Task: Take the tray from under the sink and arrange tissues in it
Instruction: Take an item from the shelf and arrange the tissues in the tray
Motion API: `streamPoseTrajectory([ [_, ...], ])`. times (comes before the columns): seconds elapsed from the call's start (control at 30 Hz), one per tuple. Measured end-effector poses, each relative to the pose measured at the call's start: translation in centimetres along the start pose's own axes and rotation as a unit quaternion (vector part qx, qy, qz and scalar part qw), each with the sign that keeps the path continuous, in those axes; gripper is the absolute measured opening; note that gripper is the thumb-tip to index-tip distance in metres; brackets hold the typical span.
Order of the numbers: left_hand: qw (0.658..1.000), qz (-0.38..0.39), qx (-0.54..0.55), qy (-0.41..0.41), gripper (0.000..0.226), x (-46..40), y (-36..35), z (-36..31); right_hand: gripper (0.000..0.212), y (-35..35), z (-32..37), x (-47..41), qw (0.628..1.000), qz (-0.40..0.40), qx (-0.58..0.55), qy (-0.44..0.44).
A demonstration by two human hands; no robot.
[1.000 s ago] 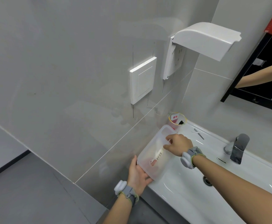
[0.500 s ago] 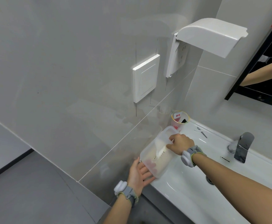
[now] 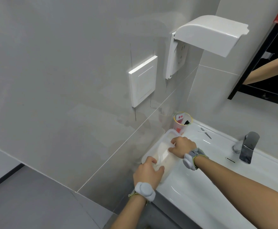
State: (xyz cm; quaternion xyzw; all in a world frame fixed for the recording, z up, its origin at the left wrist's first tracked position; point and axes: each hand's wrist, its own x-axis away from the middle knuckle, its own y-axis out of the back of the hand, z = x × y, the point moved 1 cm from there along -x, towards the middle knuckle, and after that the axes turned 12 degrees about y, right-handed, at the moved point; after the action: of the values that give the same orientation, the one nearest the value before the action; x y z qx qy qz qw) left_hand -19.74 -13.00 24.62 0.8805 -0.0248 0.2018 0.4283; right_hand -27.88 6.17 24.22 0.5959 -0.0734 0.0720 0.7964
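Note:
A translucent plastic tray [image 3: 169, 131] lies flat on the left corner of the sink top, against the grey wall. Inside it lies a white tissue pack [image 3: 161, 152]. My left hand [image 3: 149, 173] grips the tray's near end, with the fingers curled over the rim. My right hand [image 3: 182, 146] reaches in from the right side, its fingers pinched on the tissue pack's far end. How the pack's underside rests in the tray is hidden.
A clear cup [image 3: 182, 123] with red-printed items stands just behind the tray. The white basin [image 3: 217, 187] lies to the right, with a chrome faucet [image 3: 248, 147] beyond it. On the wall are a switch [image 3: 142, 80] and an open socket cover [image 3: 209, 33].
The tray has dropped from a tilt to flat on the sink corner. My left hand has moved from under its near end onto the rim. My right hand stays at the pack.

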Motion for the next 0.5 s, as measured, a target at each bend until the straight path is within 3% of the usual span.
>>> streamPoseTrajectory([
  [0.2, 0.997, 0.003, -0.065, 0.029, 0.027, -1.4, -0.1, -1.6, 0.033, 0.1, -0.1, -0.1, 1.0, 0.002, -0.003, -0.002],
  [0.5, 0.998, -0.004, -0.053, -0.04, 0.025, -1.4, -0.8, -1.1, 0.034, -0.1, -0.1, -0.2, 1.0, 0.006, -0.001, -0.005],
])
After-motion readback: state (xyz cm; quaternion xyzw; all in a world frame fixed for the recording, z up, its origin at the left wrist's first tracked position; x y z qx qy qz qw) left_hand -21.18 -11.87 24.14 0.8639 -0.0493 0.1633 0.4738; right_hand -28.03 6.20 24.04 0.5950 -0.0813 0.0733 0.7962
